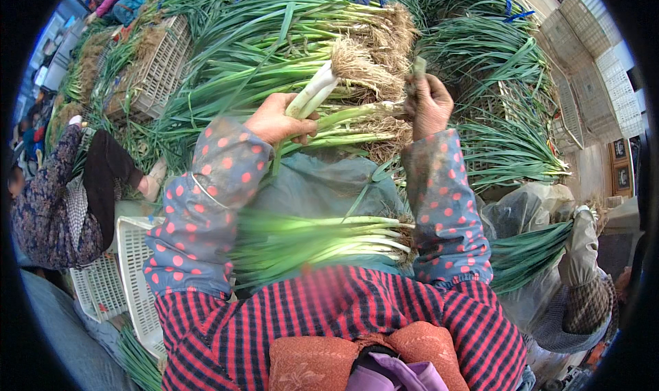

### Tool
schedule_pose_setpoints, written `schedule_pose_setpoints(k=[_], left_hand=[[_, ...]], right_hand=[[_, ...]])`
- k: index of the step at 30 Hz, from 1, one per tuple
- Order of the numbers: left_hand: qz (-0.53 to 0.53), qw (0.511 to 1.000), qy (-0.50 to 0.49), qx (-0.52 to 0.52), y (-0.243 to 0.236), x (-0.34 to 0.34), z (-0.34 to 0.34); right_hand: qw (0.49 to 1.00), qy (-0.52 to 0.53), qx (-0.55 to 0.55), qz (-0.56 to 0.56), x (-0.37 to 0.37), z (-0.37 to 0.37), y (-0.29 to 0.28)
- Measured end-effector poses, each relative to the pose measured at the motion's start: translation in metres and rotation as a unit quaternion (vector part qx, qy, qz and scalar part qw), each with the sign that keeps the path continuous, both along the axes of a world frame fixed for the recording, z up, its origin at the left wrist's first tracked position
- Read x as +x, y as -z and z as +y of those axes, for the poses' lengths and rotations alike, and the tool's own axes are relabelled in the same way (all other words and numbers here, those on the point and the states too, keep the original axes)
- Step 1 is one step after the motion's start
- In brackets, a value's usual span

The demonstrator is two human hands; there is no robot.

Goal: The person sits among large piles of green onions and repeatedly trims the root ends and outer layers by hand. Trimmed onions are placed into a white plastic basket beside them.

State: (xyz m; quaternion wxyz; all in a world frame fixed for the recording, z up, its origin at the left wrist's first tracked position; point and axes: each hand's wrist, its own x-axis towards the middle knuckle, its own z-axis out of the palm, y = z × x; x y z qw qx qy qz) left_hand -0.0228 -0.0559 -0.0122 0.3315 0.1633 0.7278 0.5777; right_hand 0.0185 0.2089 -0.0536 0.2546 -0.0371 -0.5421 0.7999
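The person wears a red-and-navy striped top (329, 291), its lower sleeves covered by soil-smudged, blue-grey oversleeves (445, 205) with coral polka dots, a thin pale cord (208, 193) crossing the left one, and flower-patterned rust-orange cloth (309, 365) and purple fabric (406, 374) overlying the top's upper front.

At two o'clock pale slatted plastic crates (607, 82) stand close together; at three, a brown-framed panel (620, 166). A co-worker in a beige sleeve (582, 259) sits at four. Two white crates (130, 260) lie at eight, a co-worker in dark floral clothing (44, 216) at nine, a tilted lattice crate (168, 72) at ten.
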Motion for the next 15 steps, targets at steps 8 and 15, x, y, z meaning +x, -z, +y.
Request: schedule_pose_setpoints(k=[8, 15], left_hand=[[0.034, 0.996, -0.072, -0.048, 0.006, -0.007, -0.014], [0.042, 0.994, -0.078, -0.058, 0.002, 0.002, 0.003]], right_hand=[[0.545, 0.235, 0.772, -0.229, 0.036, 0.096, -0.011], [0.717, 0.004, 0.695, 0.043, 0.028, 0.009, -0.013]])
